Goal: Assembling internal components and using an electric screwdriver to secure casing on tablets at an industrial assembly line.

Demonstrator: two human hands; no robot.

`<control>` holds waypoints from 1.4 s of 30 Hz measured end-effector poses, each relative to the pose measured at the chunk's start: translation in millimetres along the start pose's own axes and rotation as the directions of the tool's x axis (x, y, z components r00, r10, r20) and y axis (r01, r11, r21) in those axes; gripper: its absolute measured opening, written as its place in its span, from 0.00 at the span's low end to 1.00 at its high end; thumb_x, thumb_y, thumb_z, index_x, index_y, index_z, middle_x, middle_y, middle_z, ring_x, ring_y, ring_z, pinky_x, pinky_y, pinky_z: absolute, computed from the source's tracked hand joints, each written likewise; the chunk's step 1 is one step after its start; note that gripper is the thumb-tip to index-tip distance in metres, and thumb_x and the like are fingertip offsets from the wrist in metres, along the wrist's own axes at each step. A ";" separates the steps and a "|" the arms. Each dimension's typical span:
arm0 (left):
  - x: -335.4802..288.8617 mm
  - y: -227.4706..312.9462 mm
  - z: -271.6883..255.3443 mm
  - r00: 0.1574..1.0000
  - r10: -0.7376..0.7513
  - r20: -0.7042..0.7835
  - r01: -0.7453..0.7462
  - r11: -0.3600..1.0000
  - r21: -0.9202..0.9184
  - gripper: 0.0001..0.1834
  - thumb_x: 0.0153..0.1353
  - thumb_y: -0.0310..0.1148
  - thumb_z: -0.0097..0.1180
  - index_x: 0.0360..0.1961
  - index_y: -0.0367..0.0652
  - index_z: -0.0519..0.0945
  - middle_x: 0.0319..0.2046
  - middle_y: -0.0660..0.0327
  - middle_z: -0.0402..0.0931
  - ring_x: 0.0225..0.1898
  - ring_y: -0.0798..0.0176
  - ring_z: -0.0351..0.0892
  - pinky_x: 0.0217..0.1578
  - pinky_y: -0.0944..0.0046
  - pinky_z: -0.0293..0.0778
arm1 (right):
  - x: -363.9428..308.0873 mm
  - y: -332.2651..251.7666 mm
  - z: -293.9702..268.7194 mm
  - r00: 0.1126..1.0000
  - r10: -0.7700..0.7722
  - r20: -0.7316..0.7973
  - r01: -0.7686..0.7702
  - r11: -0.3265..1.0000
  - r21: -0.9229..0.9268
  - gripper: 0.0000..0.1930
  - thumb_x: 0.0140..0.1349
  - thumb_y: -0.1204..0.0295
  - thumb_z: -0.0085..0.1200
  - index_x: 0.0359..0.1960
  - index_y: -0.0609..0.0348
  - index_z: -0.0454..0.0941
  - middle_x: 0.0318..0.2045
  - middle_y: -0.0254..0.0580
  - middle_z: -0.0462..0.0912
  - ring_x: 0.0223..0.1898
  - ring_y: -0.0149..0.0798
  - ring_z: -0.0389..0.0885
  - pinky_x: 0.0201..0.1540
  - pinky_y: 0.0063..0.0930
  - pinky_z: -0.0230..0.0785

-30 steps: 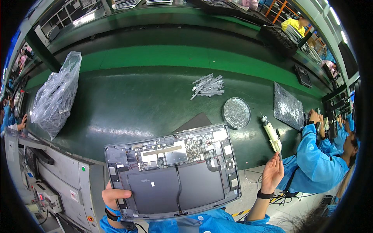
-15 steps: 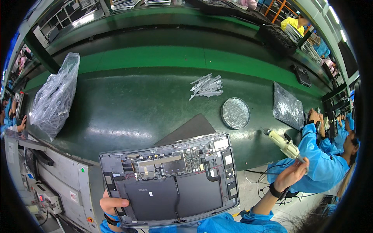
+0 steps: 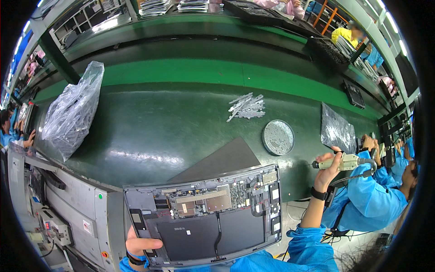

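Note:
An open laptop base (image 3: 204, 213), with its circuit board and dark battery showing, is held up in front of me at the near edge of the green bench. My left hand (image 3: 138, 247) grips its lower left corner, thumb on top. My right hand (image 3: 327, 165) is raised to the right of the base and holds a pale electric screwdriver (image 3: 344, 162) level, its tip pointing left and its cable trailing right. A round tray of small screws (image 3: 277, 137) lies on the belt just beyond.
A dark grey mat (image 3: 217, 161) lies under the far edge of the base. A pile of thin silver strips (image 3: 246, 107) sits mid-belt, a clear plastic bag (image 3: 72, 113) at the left, a foil bag (image 3: 337, 129) at the right. A co-worker in blue (image 3: 385, 190) sits at my right.
I pulled the laptop base toward me and lower. My right hand moved right, took the screwdriver off the bench and lifted it level.

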State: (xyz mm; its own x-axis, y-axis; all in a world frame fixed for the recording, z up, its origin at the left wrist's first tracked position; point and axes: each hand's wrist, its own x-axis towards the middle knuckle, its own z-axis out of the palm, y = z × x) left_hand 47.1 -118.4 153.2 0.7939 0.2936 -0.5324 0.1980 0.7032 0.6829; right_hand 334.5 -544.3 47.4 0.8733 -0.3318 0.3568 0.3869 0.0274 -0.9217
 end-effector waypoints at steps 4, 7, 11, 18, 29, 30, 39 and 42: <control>-2.5 4.8 2.9 0.998 -0.060 0.029 0.059 0.998 0.027 0.39 0.37 0.15 0.62 0.58 0.28 0.73 0.51 0.47 0.80 0.52 0.51 0.79 0.55 0.55 0.72 | 1.5 -20.3 16.0 0.982 -0.030 -0.188 0.006 0.992 -0.126 0.25 0.74 0.48 0.44 0.51 0.60 0.71 0.13 0.32 0.66 0.13 0.30 0.66 0.19 0.27 0.62; -1.2 -6.2 -1.3 0.996 0.015 0.090 -0.020 0.998 0.059 0.39 0.39 0.15 0.64 0.59 0.30 0.73 0.52 0.50 0.79 0.53 0.55 0.78 0.56 0.56 0.71 | -9.7 -64.6 38.6 1.000 0.016 -0.020 -0.011 0.974 0.227 0.41 0.68 0.32 0.33 0.56 0.62 0.67 0.12 0.34 0.67 0.12 0.31 0.65 0.17 0.25 0.60; -2.5 -3.4 5.8 0.993 0.004 0.115 -0.018 0.992 0.123 0.39 0.41 0.15 0.65 0.60 0.31 0.73 0.53 0.52 0.79 0.54 0.56 0.77 0.56 0.57 0.70 | -28.3 -132.8 87.9 0.998 -0.057 0.013 0.051 0.956 0.288 0.49 0.65 0.27 0.26 0.66 0.66 0.57 0.21 0.39 0.75 0.16 0.31 0.66 0.18 0.24 0.59; -0.1 -15.8 8.9 0.938 0.047 0.343 -0.123 0.971 0.204 0.36 0.54 0.15 0.61 0.66 0.32 0.66 0.60 0.51 0.73 0.60 0.58 0.71 0.61 0.57 0.64 | -69.6 -176.3 123.2 0.909 -0.294 0.295 0.045 0.774 0.631 0.46 0.67 0.38 0.44 0.74 0.61 0.47 0.24 0.36 0.70 0.22 0.30 0.63 0.27 0.27 0.59; 3.6 -44.2 21.4 0.875 0.194 0.444 -0.275 0.953 0.124 0.35 0.60 0.15 0.57 0.68 0.33 0.61 0.61 0.52 0.71 0.62 0.61 0.69 0.62 0.58 0.64 | -135.2 -179.9 184.0 0.862 -0.445 0.241 0.032 0.523 0.852 0.13 0.59 0.69 0.66 0.38 0.53 0.72 0.12 0.34 0.75 0.10 0.30 0.74 0.15 0.22 0.70; 3.1 -46.2 24.7 0.891 0.206 0.405 -0.272 0.956 0.113 0.35 0.57 0.14 0.59 0.67 0.32 0.63 0.59 0.51 0.73 0.61 0.59 0.71 0.61 0.57 0.65 | -137.7 -178.6 185.1 0.856 -0.455 0.245 0.016 0.498 0.867 0.14 0.59 0.68 0.66 0.36 0.55 0.70 0.12 0.34 0.75 0.11 0.30 0.74 0.15 0.21 0.72; 4.4 -44.6 26.3 0.849 0.186 0.495 -0.339 0.910 0.239 0.38 0.62 0.16 0.55 0.72 0.34 0.53 0.63 0.55 0.66 0.63 0.64 0.64 0.62 0.61 0.62 | -150.7 -171.2 196.9 0.813 -0.493 0.310 -0.004 0.528 0.849 0.15 0.59 0.69 0.67 0.35 0.57 0.70 0.12 0.35 0.75 0.11 0.30 0.74 0.15 0.22 0.73; 2.9 -43.3 26.8 0.859 0.136 0.493 -0.300 0.915 0.270 0.38 0.62 0.17 0.56 0.71 0.33 0.53 0.63 0.54 0.66 0.63 0.63 0.64 0.62 0.61 0.62 | -153.3 -166.8 199.0 0.808 -0.494 0.323 -0.012 0.533 0.846 0.15 0.59 0.69 0.67 0.35 0.58 0.70 0.12 0.35 0.75 0.11 0.30 0.74 0.15 0.23 0.73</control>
State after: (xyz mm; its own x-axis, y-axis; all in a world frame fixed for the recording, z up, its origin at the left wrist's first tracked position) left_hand 56.3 -165.3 135.4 0.9927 0.0286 -0.1175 0.0978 0.3806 0.9196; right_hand 195.0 -310.3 176.8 0.6098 0.0227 0.7922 0.4459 0.8166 -0.3666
